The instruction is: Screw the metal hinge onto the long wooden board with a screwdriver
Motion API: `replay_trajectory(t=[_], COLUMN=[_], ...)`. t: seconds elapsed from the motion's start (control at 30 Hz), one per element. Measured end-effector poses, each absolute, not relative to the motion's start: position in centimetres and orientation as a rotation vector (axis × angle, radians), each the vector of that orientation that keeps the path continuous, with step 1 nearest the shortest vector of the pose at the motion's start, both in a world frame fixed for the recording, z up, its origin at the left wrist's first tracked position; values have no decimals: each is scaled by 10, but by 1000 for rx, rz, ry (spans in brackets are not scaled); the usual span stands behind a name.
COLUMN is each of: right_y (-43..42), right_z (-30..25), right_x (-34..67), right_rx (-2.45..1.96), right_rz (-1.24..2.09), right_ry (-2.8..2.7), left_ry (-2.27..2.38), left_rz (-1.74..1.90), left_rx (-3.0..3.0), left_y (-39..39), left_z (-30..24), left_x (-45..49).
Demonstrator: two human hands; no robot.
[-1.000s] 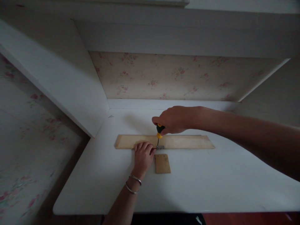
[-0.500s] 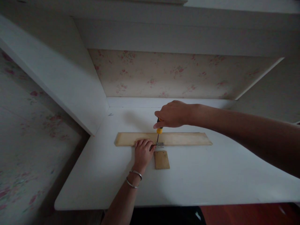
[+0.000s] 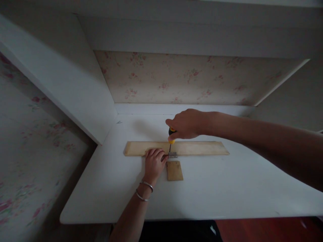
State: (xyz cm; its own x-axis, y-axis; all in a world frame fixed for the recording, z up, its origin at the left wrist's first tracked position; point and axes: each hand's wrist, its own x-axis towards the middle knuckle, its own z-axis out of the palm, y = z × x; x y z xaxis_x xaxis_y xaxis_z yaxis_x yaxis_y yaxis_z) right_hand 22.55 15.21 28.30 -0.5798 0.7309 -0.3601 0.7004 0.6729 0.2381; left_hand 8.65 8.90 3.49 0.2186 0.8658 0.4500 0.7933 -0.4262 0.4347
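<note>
A screwdriver (image 3: 172, 141) with a yellow and black handle is in my right hand (image 3: 186, 124), its fingers closed round the handle. Its shaft points down to a small metal hinge (image 3: 173, 155) at the near edge of a long wooden board (image 3: 202, 148). My left hand (image 3: 154, 162) rests on the board's near edge, left of the hinge, with fingertips on the wood and the thumb side by the hinge. Whether it pinches anything there is hidden. Just below the hinge lies a small wooden block (image 3: 175, 170) with small dark holes near its top edge.
The board lies on a white desk (image 3: 214, 191) with a rounded front corner. A white side panel (image 3: 75, 84) rises on the left, and a flowered wall (image 3: 164, 77) stands behind. Near the back left is a small dark mark or object (image 3: 119, 122).
My right hand has turned slightly on the screwdriver handle, showing more of its black part. My left hand stays on the board. The whole view has shifted a little.
</note>
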Motion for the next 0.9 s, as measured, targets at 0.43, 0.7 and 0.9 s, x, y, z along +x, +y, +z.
replay_trajectory(t=[0.43, 0.7, 0.9], right_y=[147, 149, 147], right_z=[285, 283, 282], right_x=[223, 228, 228], right_rx=[1169, 1203, 1194], right_rz=[89, 104, -16], right_ry=[2442, 2435, 2446], left_ry=[1602, 1616, 1604], left_rz=[1012, 1013, 1016], left_rx=[2360, 2354, 2370], left_y=[87, 87, 86], left_z=[34, 33, 33], left_x=[86, 86, 87])
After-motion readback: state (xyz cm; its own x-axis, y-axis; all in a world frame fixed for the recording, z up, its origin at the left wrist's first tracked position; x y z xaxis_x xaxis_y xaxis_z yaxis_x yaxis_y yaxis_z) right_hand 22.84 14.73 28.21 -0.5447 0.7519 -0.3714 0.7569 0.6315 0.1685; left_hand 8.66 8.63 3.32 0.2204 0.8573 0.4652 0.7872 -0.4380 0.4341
